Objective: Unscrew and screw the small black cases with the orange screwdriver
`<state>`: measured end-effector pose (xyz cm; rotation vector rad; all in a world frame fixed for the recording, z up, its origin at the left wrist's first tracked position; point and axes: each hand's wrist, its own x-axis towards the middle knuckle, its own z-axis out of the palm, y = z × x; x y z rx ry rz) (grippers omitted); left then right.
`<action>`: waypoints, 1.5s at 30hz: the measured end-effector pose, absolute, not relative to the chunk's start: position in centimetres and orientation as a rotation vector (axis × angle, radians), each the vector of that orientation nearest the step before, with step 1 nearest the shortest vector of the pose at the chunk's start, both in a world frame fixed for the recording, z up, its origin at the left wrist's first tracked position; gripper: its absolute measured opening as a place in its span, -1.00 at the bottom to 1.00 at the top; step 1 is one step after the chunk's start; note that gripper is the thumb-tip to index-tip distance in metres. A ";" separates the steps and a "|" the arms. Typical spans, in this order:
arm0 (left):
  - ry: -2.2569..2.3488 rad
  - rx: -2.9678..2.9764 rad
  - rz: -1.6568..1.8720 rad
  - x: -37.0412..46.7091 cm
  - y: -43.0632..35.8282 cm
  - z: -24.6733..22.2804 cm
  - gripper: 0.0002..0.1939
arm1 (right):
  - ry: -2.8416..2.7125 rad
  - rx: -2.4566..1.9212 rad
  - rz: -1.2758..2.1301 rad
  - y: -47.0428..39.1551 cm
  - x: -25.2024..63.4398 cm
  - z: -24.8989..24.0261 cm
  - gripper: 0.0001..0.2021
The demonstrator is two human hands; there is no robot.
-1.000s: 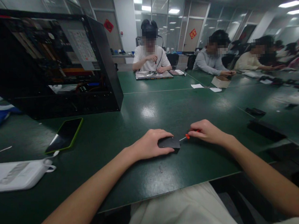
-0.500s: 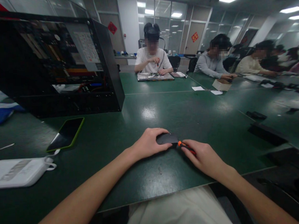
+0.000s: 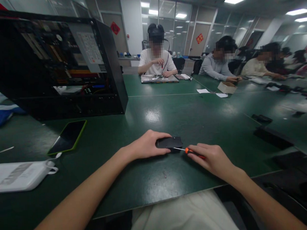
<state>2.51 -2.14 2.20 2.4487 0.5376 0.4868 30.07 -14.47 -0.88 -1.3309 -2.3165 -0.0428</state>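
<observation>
My left hand (image 3: 147, 144) is closed round the left end of a small, flat black casing (image 3: 171, 142) on the green table, thumb at the near side and fingers at the far side. What kind of device it is, I cannot make out. In my right hand (image 3: 212, 157) is a screwdriver (image 3: 187, 150) with an orange, red and black handle. Its thin metal shaft points left and lies against the near side of the casing. The exact spot of the tip is hard to see.
An open black computer case (image 3: 113, 69) stands at the left. Before it lie a green-edged phone (image 3: 69, 137) and a white power bank (image 3: 19, 176) with a cable. A small cardboard box (image 3: 227, 88) and papers lie farther back. A co-worker (image 3: 157, 62) sits opposite, others at right.
My left hand and the casing have shifted slightly left. The screwdriver handle has drawn back a little to the right, so its metal shaft now shows.
</observation>
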 end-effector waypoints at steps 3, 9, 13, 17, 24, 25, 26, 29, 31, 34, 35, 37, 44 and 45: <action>0.534 2.447 0.494 2.3 -2.0 2.2 -0.55 | -2.324 -1.326 0.097 -13.1 30.7 -0.2 -0.71; 0.604 2.435 0.536 2.7 -2.1 1.2 -0.47 | -2.341 -1.446 0.189 -12.0 30.0 -0.7 -0.63; 0.622 2.437 0.564 2.7 -2.0 1.0 -0.43 | -2.313 -1.446 0.121 -12.5 30.4 -1.1 -0.61; 0.619 2.443 0.548 2.7 -2.1 1.2 -0.44 | -2.306 -1.361 0.070 -12.8 31.4 -0.9 -0.66; 0.631 2.414 0.542 2.8 -2.1 1.2 -0.39 | -2.362 -1.224 -0.136 -12.7 32.4 0.0 -0.74; 0.631 2.410 0.547 2.8 -2.1 1.2 -0.38 | -2.368 -1.213 -0.150 -12.7 32.4 0.0 -0.74; 0.629 2.407 0.551 2.8 -2.1 1.2 -0.39 | -2.374 -1.202 -0.166 -12.7 32.4 0.1 -0.75; 0.614 2.396 0.562 2.9 -2.2 1.1 -0.38 | -2.393 -1.176 -0.228 -12.6 32.3 0.2 -0.75; 0.606 2.385 0.565 2.9 -2.3 1.1 -0.38 | -2.403 -1.161 -0.259 -12.5 32.3 0.3 -0.75; 0.607 2.379 0.553 3.0 -2.4 1.1 -0.38 | -2.404 -1.143 -0.266 -12.5 32.7 0.3 -0.76; 0.610 2.381 0.551 3.0 -2.4 1.1 -0.38 | -2.404 -1.137 -0.263 -12.5 32.8 0.3 -0.76; 0.613 2.381 0.553 3.0 -2.4 1.2 -0.38 | -2.412 -1.135 -0.261 -12.6 33.1 0.3 -0.76; 0.599 2.365 0.558 3.0 -2.6 1.3 -0.40 | -2.419 -1.151 -0.325 -12.8 33.2 0.3 -0.72; 0.597 2.364 0.556 3.0 -2.6 1.3 -0.40 | -2.415 -1.141 -0.336 -12.8 33.2 0.3 -0.72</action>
